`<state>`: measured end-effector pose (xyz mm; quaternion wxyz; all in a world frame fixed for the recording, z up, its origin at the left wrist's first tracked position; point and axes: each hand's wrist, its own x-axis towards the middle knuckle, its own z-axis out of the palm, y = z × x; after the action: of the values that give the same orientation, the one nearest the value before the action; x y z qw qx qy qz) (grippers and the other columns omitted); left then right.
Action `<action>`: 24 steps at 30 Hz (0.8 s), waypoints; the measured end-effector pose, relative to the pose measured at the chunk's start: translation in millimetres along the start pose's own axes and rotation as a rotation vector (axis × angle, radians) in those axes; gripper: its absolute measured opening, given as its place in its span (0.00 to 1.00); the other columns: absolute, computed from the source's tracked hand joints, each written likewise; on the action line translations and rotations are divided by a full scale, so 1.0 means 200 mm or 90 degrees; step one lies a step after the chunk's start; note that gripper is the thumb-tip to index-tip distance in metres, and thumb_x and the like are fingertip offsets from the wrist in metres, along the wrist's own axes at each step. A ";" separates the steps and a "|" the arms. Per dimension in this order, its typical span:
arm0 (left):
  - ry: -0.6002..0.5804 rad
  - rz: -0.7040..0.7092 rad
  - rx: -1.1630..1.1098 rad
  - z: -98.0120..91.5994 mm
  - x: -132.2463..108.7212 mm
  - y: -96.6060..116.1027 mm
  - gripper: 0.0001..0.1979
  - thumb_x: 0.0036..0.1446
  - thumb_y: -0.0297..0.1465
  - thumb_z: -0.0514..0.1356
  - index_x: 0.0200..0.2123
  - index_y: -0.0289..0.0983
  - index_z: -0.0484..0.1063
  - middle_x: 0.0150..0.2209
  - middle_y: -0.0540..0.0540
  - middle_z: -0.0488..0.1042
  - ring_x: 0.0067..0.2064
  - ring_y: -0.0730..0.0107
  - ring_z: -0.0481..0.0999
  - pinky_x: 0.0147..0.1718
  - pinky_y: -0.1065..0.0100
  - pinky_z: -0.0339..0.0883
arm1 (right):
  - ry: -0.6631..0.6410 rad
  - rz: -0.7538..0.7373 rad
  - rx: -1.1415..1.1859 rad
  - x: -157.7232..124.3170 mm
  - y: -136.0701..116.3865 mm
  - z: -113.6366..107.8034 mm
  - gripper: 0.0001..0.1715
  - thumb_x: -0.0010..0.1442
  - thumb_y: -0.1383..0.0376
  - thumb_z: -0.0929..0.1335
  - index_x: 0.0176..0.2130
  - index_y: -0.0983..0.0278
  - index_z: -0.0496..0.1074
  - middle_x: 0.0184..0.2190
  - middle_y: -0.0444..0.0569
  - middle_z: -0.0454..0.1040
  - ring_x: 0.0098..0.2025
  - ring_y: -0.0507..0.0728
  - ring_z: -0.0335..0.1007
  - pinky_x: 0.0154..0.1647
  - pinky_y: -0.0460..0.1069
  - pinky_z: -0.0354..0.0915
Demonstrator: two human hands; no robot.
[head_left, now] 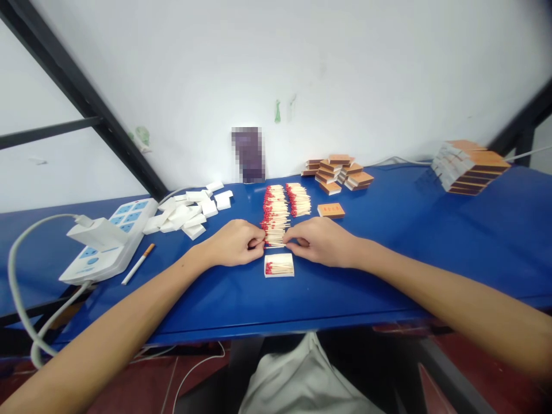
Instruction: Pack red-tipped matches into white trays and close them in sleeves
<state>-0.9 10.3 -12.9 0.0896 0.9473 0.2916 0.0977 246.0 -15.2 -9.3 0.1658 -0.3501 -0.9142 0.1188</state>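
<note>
A long heap of red-headed matches point(276, 213) lies on the blue table in front of me, with a shorter group of matches point(298, 199) to its right. My left hand point(239, 242) is closed at the red heads on the heap's near end. At the plain stick ends, my right hand point(319, 241) pinches from the other side; matches span the space between my fingertips. Just nearer to me sits a white matchbox tray point(279, 258), partly filled with matches, heads to the left. Beyond my right hand lies an orange matchbox point(331, 210).
Several white trays point(185, 211) are piled at left, beside a power strip point(112, 241) with a plugged-in charger and a cigarette point(138, 264). Orange matchboxes point(338, 171) stand in a loose pile at the back. A larger wrapped stack of matchboxes point(472, 167) stands far right.
</note>
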 end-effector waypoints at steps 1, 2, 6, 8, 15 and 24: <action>-0.001 -0.003 0.001 0.00 0.00 0.00 0.12 0.53 0.26 0.54 0.21 0.37 0.54 0.20 0.54 0.59 0.23 0.76 0.59 0.29 0.69 0.53 | 0.000 0.002 0.000 0.00 0.00 0.00 0.09 0.63 0.66 0.65 0.36 0.63 0.77 0.23 0.42 0.71 0.24 0.48 0.59 0.27 0.46 0.46; -0.001 -0.005 0.001 0.00 0.00 0.00 0.12 0.53 0.26 0.54 0.21 0.37 0.54 0.20 0.54 0.59 0.23 0.76 0.59 0.29 0.69 0.53 | 0.000 0.004 0.000 0.00 0.00 0.00 0.09 0.63 0.66 0.65 0.35 0.63 0.76 0.23 0.42 0.70 0.24 0.48 0.59 0.27 0.46 0.46; -0.002 -0.007 -0.001 0.00 0.00 0.00 0.13 0.54 0.26 0.55 0.21 0.37 0.54 0.19 0.55 0.59 0.23 0.76 0.58 0.29 0.69 0.53 | -0.003 0.004 -0.001 0.00 0.00 0.00 0.10 0.63 0.66 0.65 0.33 0.63 0.75 0.23 0.42 0.70 0.24 0.48 0.58 0.27 0.46 0.46; -0.003 -0.005 -0.004 0.00 0.01 0.00 0.13 0.55 0.27 0.55 0.21 0.37 0.54 0.19 0.55 0.59 0.23 0.76 0.58 0.29 0.69 0.53 | -0.010 0.009 -0.001 0.00 0.00 0.00 0.10 0.63 0.66 0.65 0.34 0.63 0.76 0.23 0.42 0.69 0.24 0.49 0.58 0.27 0.46 0.46; -0.016 0.015 0.002 0.00 0.01 0.00 0.14 0.60 0.27 0.53 0.22 0.37 0.56 0.20 0.54 0.61 0.24 0.74 0.60 0.29 0.68 0.54 | -0.012 0.027 -0.012 0.00 -0.01 -0.01 0.09 0.63 0.65 0.66 0.32 0.64 0.74 0.23 0.42 0.69 0.25 0.49 0.59 0.28 0.46 0.46; -0.023 0.029 -0.018 -0.01 0.00 0.00 0.10 0.53 0.24 0.53 0.21 0.37 0.57 0.21 0.52 0.65 0.24 0.73 0.62 0.30 0.68 0.56 | -0.015 0.025 -0.007 0.00 0.00 -0.02 0.08 0.61 0.66 0.66 0.30 0.64 0.71 0.23 0.42 0.69 0.24 0.48 0.58 0.27 0.46 0.46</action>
<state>-0.8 11.2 -11.9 0.1060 0.9540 0.2669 0.0864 247.1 -15.5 -5.6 0.1508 -0.3674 -0.9097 0.1212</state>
